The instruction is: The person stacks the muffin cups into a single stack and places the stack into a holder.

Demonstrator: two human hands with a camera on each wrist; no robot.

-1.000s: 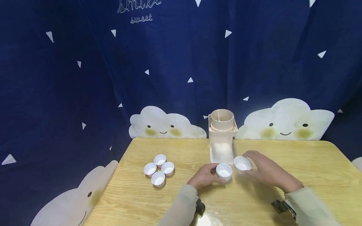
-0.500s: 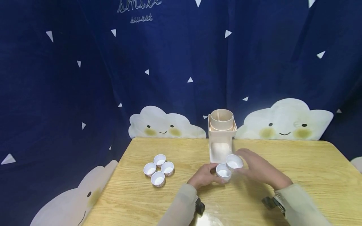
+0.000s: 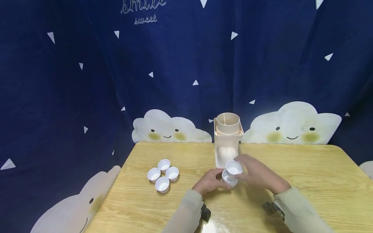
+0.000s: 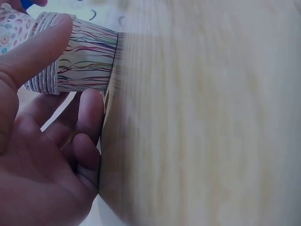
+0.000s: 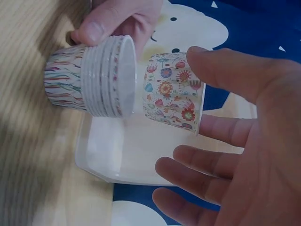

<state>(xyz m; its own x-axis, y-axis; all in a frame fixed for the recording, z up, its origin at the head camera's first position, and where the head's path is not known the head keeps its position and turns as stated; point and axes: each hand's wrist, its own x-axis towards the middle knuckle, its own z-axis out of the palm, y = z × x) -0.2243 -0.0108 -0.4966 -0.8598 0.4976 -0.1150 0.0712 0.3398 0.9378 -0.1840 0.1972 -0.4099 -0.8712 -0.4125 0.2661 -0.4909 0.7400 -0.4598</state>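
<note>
Right hand [image 3: 257,171] shifts left with its flower-print cup [image 5: 171,92], which sits over the stack's mouth in the head view instead of off to its right; left hand and loose cups stay put.

Left to right: four loose paper cups [image 3: 162,184] stand close together on the wooden table [image 3: 291,174], mouths up. Next, the left hand [image 3: 209,183] holds a nested cup stack [image 5: 91,80] near the front of the cream holder [image 3: 227,141], thumb on one side, fingers round the other. Stack is upright, base on the wood, mouth up, long axis roughly vertical. Several rims show bunched at the top.

Flower-print cup comes next, raised over the stack, mouth up — its axis looks slightly off the stack's. Right wrist view shows a narrow gap between its base and the stack's mouth. Right hand pinches it near the rim with thumb and index finger; other fingers loose.

Doing this well, I'd judge: steady the stack low, centre the narrow base over the opening, line up both axes, then lower straight down with light pressure — thin paper walls likely dent if squeezed, and a tilted base could catch the rim.
</note>
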